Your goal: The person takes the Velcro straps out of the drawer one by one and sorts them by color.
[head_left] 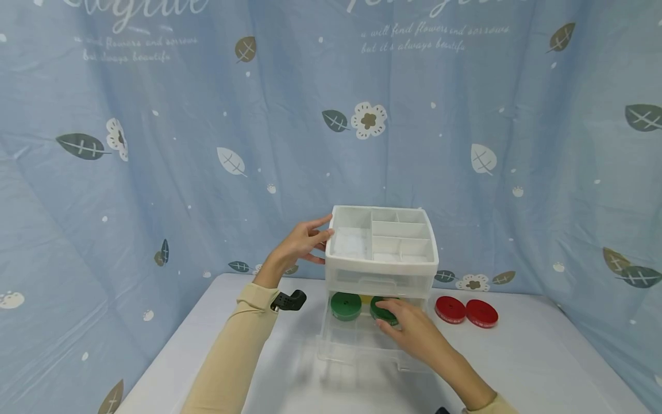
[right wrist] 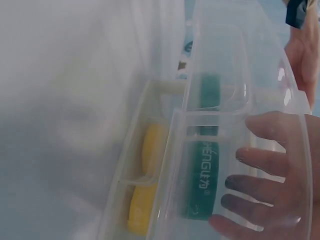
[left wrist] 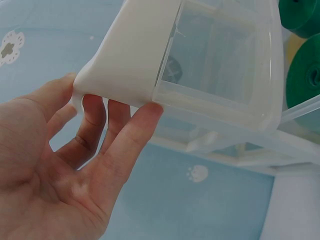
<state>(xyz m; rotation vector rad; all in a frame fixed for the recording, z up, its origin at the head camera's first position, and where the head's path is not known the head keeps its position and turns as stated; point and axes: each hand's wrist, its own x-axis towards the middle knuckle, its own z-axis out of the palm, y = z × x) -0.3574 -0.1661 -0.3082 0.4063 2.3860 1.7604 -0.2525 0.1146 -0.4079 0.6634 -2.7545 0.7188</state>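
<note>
A white drawer organizer (head_left: pixel 383 268) stands on the table, with a clear drawer (head_left: pixel 362 339) pulled out at its front. My left hand (head_left: pixel 305 238) grips the organizer's left side near the top rim, fingertips at its edge in the left wrist view. Two green tape rolls lie flat in the drawer, a left one (head_left: pixel 345 306) and a right one (head_left: pixel 381 311). My right hand (head_left: pixel 414 330) reaches down over the right roll, fingers spread and tips close to it. Through clear plastic, the right wrist view shows these fingers (right wrist: pixel 260 162) beside the lettered roll (right wrist: pixel 205 170).
Two red tape rolls, one nearer (head_left: pixel 451 310) and one farther right (head_left: pixel 482 313), lie on the white table (head_left: pixel 538 356) right of the organizer. Yellow rolls (right wrist: pixel 142 210) show in the drawer below. A patterned blue curtain (head_left: pixel 289 115) hangs behind.
</note>
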